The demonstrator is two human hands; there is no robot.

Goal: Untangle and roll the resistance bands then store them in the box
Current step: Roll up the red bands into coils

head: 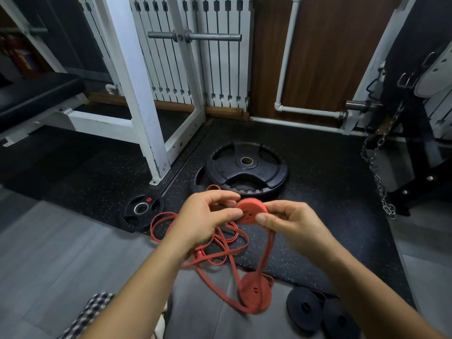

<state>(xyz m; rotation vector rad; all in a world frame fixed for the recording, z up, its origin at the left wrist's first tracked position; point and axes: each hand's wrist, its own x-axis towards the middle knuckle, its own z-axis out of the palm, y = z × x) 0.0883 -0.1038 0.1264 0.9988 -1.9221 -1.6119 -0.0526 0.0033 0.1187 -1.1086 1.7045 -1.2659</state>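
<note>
Above the speckled black rubber floor mat, my left hand and right hand pinch a flat red rubber band coil. Its loose tail hangs floorward. I'd wind with the tail taut and the edges flush.

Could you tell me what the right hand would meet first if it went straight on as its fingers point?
The right hand pinches the red rolled band, so that comes first; past it, probably the left hand on its other side, though depth is unclear.
</note>
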